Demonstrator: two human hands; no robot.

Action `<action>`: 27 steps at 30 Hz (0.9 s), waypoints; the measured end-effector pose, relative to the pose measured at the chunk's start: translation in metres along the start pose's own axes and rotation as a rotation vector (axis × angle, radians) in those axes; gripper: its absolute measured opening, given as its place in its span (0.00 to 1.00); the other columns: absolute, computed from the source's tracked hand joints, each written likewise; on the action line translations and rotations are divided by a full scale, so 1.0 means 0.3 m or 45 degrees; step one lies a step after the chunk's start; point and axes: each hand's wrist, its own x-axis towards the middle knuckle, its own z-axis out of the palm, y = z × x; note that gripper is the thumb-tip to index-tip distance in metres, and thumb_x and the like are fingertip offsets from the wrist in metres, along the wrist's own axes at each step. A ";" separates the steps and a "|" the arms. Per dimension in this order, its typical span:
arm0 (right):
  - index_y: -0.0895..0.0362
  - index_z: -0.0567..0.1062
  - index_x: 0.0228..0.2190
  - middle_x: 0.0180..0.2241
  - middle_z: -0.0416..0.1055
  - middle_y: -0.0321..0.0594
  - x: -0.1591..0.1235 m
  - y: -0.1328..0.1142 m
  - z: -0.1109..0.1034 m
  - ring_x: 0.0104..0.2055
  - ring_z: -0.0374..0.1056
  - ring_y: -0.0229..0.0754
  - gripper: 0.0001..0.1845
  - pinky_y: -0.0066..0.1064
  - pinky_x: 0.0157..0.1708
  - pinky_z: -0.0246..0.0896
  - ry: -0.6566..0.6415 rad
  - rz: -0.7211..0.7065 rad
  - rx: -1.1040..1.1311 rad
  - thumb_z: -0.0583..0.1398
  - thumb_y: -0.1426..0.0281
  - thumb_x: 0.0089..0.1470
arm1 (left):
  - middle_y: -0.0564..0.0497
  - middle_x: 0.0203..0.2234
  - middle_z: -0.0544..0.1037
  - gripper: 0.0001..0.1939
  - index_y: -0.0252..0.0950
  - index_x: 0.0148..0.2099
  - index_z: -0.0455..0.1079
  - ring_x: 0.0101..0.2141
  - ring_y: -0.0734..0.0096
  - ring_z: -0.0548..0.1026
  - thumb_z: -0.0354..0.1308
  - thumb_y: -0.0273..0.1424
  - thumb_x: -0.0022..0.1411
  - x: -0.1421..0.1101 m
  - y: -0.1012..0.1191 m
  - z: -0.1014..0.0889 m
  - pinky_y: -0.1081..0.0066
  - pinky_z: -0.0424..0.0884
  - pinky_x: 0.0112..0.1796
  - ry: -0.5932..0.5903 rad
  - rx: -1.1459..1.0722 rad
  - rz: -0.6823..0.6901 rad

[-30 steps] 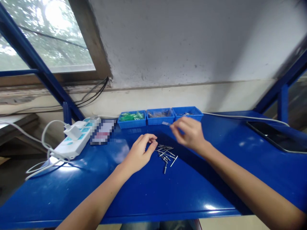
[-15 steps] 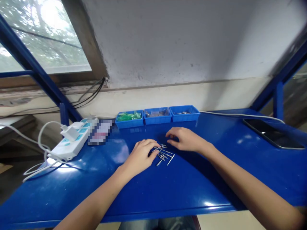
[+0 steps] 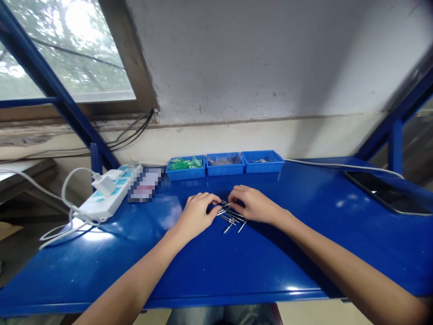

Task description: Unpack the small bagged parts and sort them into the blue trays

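Note:
A small heap of thin metal pins [image 3: 232, 218] lies on the blue table [image 3: 216, 271] in front of me. My left hand [image 3: 196, 214] rests at the heap's left edge, fingers curled, its fingertips pinching the end of one pin. My right hand [image 3: 252, 204] lies on the heap's right side, fingers bent down onto the pins; what they grip is hidden. The two hands nearly touch over the heap.
Three small blue bins stand in a row at the back: one with green parts [image 3: 186, 165], a middle one [image 3: 225, 163], a right one [image 3: 263, 160] holding a few pins. A white power strip [image 3: 108, 196] with cables lies left. A dark phone [image 3: 385, 192] lies far right.
My right hand came down from near the bins onto the pins and moved left toward my left hand. The pins were gathered into a tighter heap.

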 end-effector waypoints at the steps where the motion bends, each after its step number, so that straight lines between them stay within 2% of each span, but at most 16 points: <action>1: 0.57 0.70 0.31 0.30 0.68 0.39 0.002 -0.005 -0.002 0.33 0.63 0.38 0.02 0.29 0.33 0.57 0.031 0.000 0.040 0.57 0.74 0.54 | 0.53 0.33 0.77 0.05 0.40 0.39 0.70 0.37 0.65 0.73 0.56 0.30 0.59 0.000 0.003 -0.003 0.64 0.65 0.41 0.005 -0.008 0.006; 7: 0.57 0.70 0.32 0.29 0.69 0.38 0.010 -0.034 -0.008 0.32 0.64 0.37 0.05 0.29 0.32 0.57 0.199 0.023 0.218 0.55 0.71 0.57 | 0.54 0.30 0.76 0.02 0.40 0.36 0.69 0.35 0.68 0.72 0.56 0.30 0.60 -0.001 0.022 -0.028 0.67 0.65 0.38 0.122 -0.054 0.044; 12: 0.57 0.71 0.32 0.29 0.70 0.38 0.008 -0.042 -0.005 0.31 0.64 0.37 0.06 0.27 0.30 0.56 0.222 0.036 0.245 0.55 0.69 0.57 | 0.53 0.30 0.75 0.04 0.39 0.38 0.69 0.34 0.68 0.72 0.54 0.30 0.61 -0.001 0.025 -0.033 0.67 0.66 0.38 0.255 -0.119 0.052; 20: 0.58 0.70 0.34 0.29 0.69 0.39 0.004 -0.059 0.003 0.31 0.63 0.38 0.05 0.29 0.32 0.56 0.181 -0.005 0.089 0.55 0.73 0.56 | 0.53 0.29 0.74 0.04 0.38 0.36 0.68 0.34 0.68 0.70 0.53 0.27 0.61 -0.007 0.028 -0.028 0.69 0.66 0.37 0.228 -0.115 0.092; 27: 0.57 0.68 0.32 0.29 0.68 0.38 0.002 -0.066 0.014 0.29 0.62 0.37 0.04 0.27 0.29 0.54 0.171 0.003 0.068 0.54 0.76 0.53 | 0.53 0.29 0.74 0.04 0.38 0.34 0.67 0.34 0.68 0.69 0.52 0.29 0.62 -0.007 0.040 -0.031 0.69 0.66 0.37 0.192 -0.108 0.102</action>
